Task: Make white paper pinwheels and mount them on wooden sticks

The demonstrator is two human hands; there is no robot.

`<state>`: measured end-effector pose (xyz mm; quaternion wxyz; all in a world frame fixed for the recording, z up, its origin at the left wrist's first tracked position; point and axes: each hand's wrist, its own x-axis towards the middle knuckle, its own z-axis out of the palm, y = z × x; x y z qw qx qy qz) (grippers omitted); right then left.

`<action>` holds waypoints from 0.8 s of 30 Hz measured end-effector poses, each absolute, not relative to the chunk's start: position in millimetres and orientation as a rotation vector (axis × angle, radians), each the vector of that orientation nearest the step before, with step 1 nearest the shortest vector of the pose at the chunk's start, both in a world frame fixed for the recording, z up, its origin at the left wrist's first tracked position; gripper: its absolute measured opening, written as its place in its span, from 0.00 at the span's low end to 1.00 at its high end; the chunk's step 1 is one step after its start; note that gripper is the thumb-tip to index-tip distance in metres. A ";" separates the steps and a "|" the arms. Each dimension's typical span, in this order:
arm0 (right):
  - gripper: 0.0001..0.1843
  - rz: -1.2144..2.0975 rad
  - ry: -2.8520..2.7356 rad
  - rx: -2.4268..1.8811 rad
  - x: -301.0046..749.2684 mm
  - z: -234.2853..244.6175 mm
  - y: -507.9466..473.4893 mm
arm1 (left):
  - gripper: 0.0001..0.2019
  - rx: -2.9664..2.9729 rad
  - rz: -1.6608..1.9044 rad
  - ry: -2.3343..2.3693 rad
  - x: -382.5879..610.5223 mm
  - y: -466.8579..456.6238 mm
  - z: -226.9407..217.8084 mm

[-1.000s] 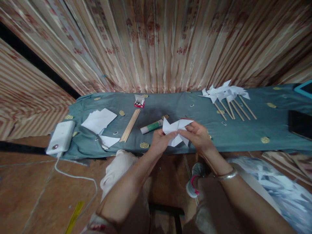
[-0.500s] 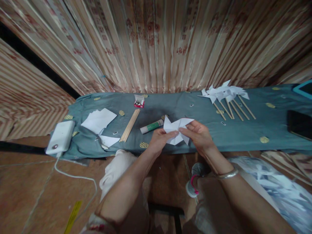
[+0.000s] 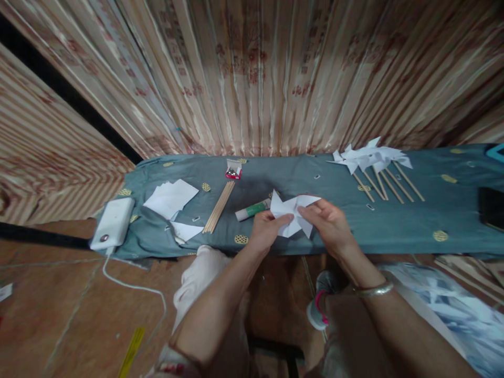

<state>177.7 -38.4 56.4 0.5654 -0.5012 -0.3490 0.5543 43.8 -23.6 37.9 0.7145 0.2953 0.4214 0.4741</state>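
Between my hands, above the front edge of the cloth-covered table, is a white paper pinwheel (image 3: 293, 214) with folded, pointed blades. My left hand (image 3: 266, 227) pinches its left side, thumb on top near the centre. On the opposite side my right hand (image 3: 326, 219) grips the paper, its thumb also pressed close to the middle. No stick shows on this pinwheel. Just left of my left hand lies a glue stick (image 3: 252, 210) with a green label. Beside it is a bundle of thin wooden sticks (image 3: 219, 207). A small red box (image 3: 233, 170) of metal pins stands open behind.
Finished pinwheels on sticks (image 3: 372, 157) lie at the back right. White paper sheets (image 3: 171, 198) and a paper scrap (image 3: 187, 231) are at the left. A white power bank (image 3: 113, 223) with a cable sits at the left end, a dark phone (image 3: 491, 207) at the right.
The view has shifted slightly, so everything appears a little further right and lower. Both hands keep hold of the paper pinwheel, with the thumbs moved only slightly.
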 end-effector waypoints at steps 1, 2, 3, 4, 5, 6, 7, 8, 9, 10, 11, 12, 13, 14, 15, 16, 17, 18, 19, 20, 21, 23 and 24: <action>0.23 1.277 -0.815 -1.182 177.8 57.6 -36.7 | 0.15 0.651 1.066 0.937 43.1 -22.3 38.8; 0.22 1.242 -0.798 -1.185 178.2 58.8 -34.5 | 0.15 0.649 1.085 0.942 42.0 -20.6 39.9; 0.21 1.208 -0.774 -1.186 178.9 60.0 -31.9 | 0.15 0.645 1.109 0.943 40.5 -18.7 41.3; 0.21 1.182 -0.749 -1.183 179.5 60.8 -29.0 | 0.15 0.636 1.135 0.941 38.7 -16.5 42.9; 0.21 1.168 -0.729 -1.178 180.1 61.4 -25.8 | 0.16 0.621 1.163 0.935 36.5 -14.2 44.7; 0.21 1.162 -0.716 -1.171 180.3 61.4 -22.4 | 0.16 0.602 1.190 0.926 34.1 -11.7 46.5; 0.21 1.159 -0.709 -1.164 179.8 60.9 -19.0 | 0.16 0.581 1.215 0.918 31.5 -9.2 48.4; 0.21 1.154 -0.707 -1.158 178.6 59.9 -15.5 | 0.16 0.563 1.237 0.910 28.9 -6.7 50.1; 0.20 1.148 -0.708 -1.155 176.4 58.3 -12.0 | 0.15 0.550 1.256 0.905 26.3 -4.3 51.7; 0.19 1.139 -0.710 -1.157 173.2 56.3 -8.4 | 0.15 0.541 1.275 0.901 23.6 -2.1 53.2; 0.19 1.130 -0.712 -1.162 169.1 53.9 -4.8 | 0.15 0.535 1.293 0.896 20.7 -0.1 54.6; 0.19 1.124 -0.716 -1.169 164.2 51.2 -1.2 | 0.15 0.533 1.310 0.888 17.6 1.8 56.0; 0.19 1.118 -0.719 -1.176 158.7 48.4 2.3 | 0.15 0.530 1.329 0.876 14.0 3.7 57.7; 0.18 1.107 -0.726 -1.181 152.8 45.4 5.8 | 0.15 0.528 1.348 0.860 9.9 5.4 59.7; 0.18 1.099 -0.741 -1.181 146.7 42.4 9.1 | 0.15 0.524 1.366 0.846 5.0 7.3 62.2; 0.17 1.088 -0.767 -1.180 140.6 39.3 12.3 | 0.15 0.520 1.387 0.835 -0.7 9.2 65.1; 0.16 1.070 -0.807 -1.187 134.5 36.1 15.2 | 0.15 0.515 1.412 0.833 -6.9 11.3 68.2; 0.15 1.045 -0.857 -1.202 128.6 33.1 17.9 | 0.14 0.507 1.438 0.840 -13.6 13.4 71.5; 0.14 1.018 -0.917 -1.221 122.8 30.2 20.4 | 0.14 0.500 1.477 0.853 -20.3 15.4 74.5; 0.12 0.992 -0.979 -1.241 117.3 27.6 22.7 | 0.14 0.491 1.510 0.867 -26.6 17.3 77.2; 0.11 0.971 -1.026 -1.255 111.9 25.5 25.0 | 0.15 0.481 1.539 0.875 -32.3 18.9 79.1; 0.08 0.944 -1.097 -1.275 101.7 23.8 30.2 | 0.15 0.469 1.565 0.879 -40.1 20.7 80.6; 0.06 0.934 -1.124 -1.286 96.9 24.6 33.5 | 0.15 0.470 1.564 0.874 -42.2 20.9 80.3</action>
